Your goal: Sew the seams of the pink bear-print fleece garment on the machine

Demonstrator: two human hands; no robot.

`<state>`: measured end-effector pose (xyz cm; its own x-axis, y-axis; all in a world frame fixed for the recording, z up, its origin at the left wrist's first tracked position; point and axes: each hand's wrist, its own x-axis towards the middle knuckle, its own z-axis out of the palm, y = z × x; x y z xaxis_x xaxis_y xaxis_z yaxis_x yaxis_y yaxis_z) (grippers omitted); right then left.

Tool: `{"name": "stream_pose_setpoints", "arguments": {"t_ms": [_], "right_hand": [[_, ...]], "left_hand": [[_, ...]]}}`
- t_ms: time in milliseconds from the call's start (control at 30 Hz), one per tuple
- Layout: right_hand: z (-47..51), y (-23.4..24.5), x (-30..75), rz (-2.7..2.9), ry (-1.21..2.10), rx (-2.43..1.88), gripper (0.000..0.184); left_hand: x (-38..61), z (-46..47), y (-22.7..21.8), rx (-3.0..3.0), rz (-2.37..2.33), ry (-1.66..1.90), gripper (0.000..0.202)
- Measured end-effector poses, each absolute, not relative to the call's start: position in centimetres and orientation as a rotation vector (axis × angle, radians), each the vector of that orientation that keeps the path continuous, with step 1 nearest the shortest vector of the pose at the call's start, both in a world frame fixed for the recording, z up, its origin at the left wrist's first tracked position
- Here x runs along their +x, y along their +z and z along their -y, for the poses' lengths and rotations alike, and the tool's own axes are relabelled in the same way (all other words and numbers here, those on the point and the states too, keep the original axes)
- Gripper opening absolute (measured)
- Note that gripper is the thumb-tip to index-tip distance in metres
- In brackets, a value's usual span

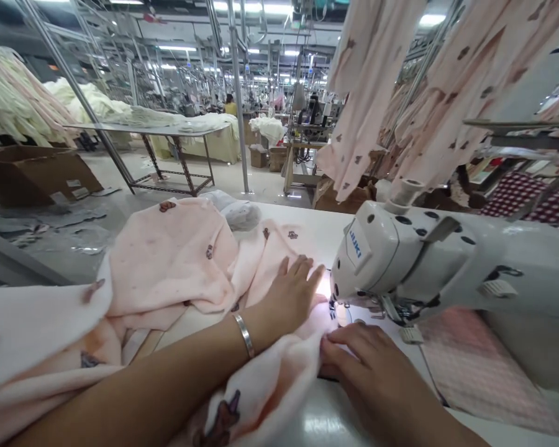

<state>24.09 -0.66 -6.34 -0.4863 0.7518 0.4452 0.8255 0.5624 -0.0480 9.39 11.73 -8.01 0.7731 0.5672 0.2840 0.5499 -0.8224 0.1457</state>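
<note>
Pale pink printed fabric (172, 261) spreads over the white sewing table and runs under the needle area of a white sewing machine (372, 248). My left hand (294, 292), with a silver bangle at the wrist, lies on the fabric left of the needle, fingers stretched out. Close in front of the needle, my right hand (372, 357) pinches the fabric's edge between thumb and fingers. A lamp lights the cloth at the presser foot (334, 308). A fold of the fabric hangs toward me between my forearms.
Pink printed garments (363, 81) hang above and behind the machine. A pink checked cloth (484, 366) lies under the machine arm. Beyond the table stand a cardboard box (32, 174) on the left, a metal-legged table (149, 129) bearing pale cloth, and a metal post (239, 99). Another person (230, 105) is far back.
</note>
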Motion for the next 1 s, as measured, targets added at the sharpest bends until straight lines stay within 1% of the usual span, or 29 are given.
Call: {"name": "stream_pose_setpoints", "arguments": {"t_ms": [33,67,133,167,233,300,333,367,400,467,533,600,667,700,767,800,867,933,1000], "right_hand": [[0.7,-5.5,22.8,2.374,-0.203,-1.203,0.022],[0.7,-4.7,21.4,2.367,-0.156,-1.118,0.020],[0.6,-3.7,18.3,2.362,-0.036,-0.968,0.024],[0.3,-3.6,16.8,2.405,0.055,-0.904,0.029],[-0.9,-4.1,14.3,2.605,0.238,-0.769,0.038],[-3.4,-5.0,12.8,2.810,0.331,-0.682,0.051],[-5.1,-5.5,12.4,2.849,0.329,-0.717,0.060],[-7.0,-5.9,12.3,2.820,0.278,-0.807,0.065],[-8.8,-6.0,12.4,2.744,0.247,-1.018,0.066],[-11.5,-6.0,13.1,2.551,0.178,-1.357,0.054],[-11.4,-5.7,14.3,2.430,0.134,-1.499,0.045],[-8.3,-5.6,16.3,2.455,0.125,-1.437,0.045],[-3.5,-6.0,19.3,2.617,0.155,-1.228,0.042],[-1.1,-6.3,21.1,2.643,0.067,-1.163,0.036],[2.3,-6.9,24.7,2.495,-0.143,-1.220,0.033],[3.1,-7.0,26.2,2.442,-0.171,-1.249,0.032],[3.4,-7.2,28.2,2.338,-0.121,-1.377,0.028],[2.6,-7.3,28.7,2.282,-0.025,-1.487,0.025],[1.7,-7.4,28.4,2.251,0.036,-1.547,0.017]], "left_hand": [[9.1,-10.8,-8.4,2.893,-0.989,0.455,0.047],[8.9,-9.8,-8.8,2.887,-1.014,0.392,0.050],[8.9,-7.3,-9.4,2.890,-0.963,0.252,0.044],[9.1,-6.2,-9.5,2.888,-0.934,0.209,0.039],[9.5,-4.2,-9.0,2.863,-0.976,0.206,0.035],[9.6,-3.0,-8.1,2.817,-1.058,0.264,0.033],[9.2,-2.7,-7.5,2.789,-1.084,0.305,0.031],[8.5,-2.5,-7.0,2.762,-1.101,0.348,0.030],[7.4,-2.4,-6.7,2.733,-1.119,0.384,0.029],[4.5,-2.9,-6.7,2.686,-1.174,0.465,0.029],[0.9,-4.0,-7.4,2.711,-1.203,0.511,0.036],[-2.6,-5.5,-8.0,2.844,-1.142,0.442,0.051],[-5.2,-6.3,-7.9,2.961,-1.078,0.297,0.058],[-5.8,-6.4,-7.4,2.995,-1.066,0.237,0.058],[-5.3,-5.9,-5.7,3.009,-1.063,0.178,0.050],[-4.2,-5.6,-4.7,3.002,-1.028,0.175,0.042],[-0.9,-4.9,-3.2,2.971,-0.872,0.181,0.027],[2.9,-4.8,-2.9,2.960,-0.692,0.189,0.023],[5.8,-5.3,-3.7,2.998,-0.581,0.188,0.020]]}}
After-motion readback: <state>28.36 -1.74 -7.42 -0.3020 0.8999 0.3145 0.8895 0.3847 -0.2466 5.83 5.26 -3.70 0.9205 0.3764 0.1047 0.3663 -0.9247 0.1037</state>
